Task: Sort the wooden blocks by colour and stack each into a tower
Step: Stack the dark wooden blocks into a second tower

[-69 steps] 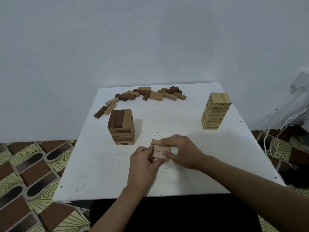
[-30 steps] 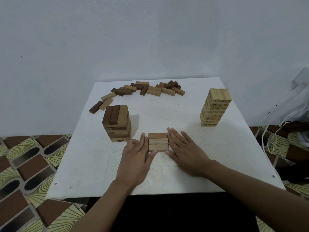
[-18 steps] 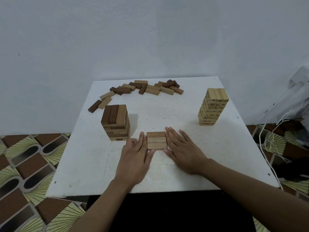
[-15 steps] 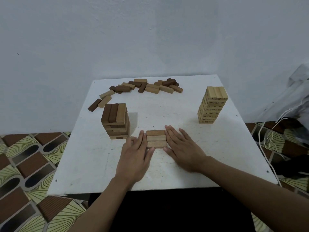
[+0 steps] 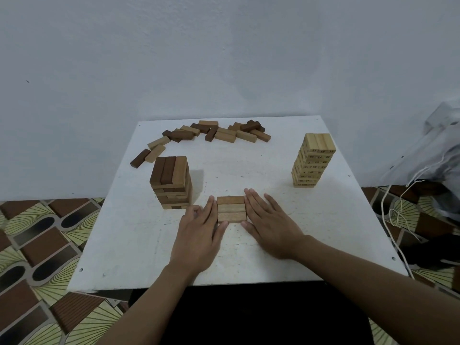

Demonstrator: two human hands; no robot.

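Observation:
Three mid-brown blocks lie side by side as a flat layer (image 5: 231, 209) near the front middle of the white table (image 5: 323, 220). My left hand (image 5: 199, 235) lies flat with straight fingers against the layer's left end. My right hand (image 5: 271, 225) lies flat with straight fingers against its right end. A short tower of dark and mid-brown blocks (image 5: 171, 182) stands to the left. A taller tower of pale numbered blocks (image 5: 313, 159) stands at the right. Several loose dark and light blocks (image 5: 211, 134) are scattered along the far edge.
The table stands against a plain white wall (image 5: 224, 58). White cords (image 5: 403, 210) and a bag hang off to the right. A patterned tiled floor (image 5: 37, 245) surrounds the table.
Earlier my hands gripped and set blocks down; now both lie flat and straight against the ends of the three-block layer. In the last half second only the view shifted slightly.

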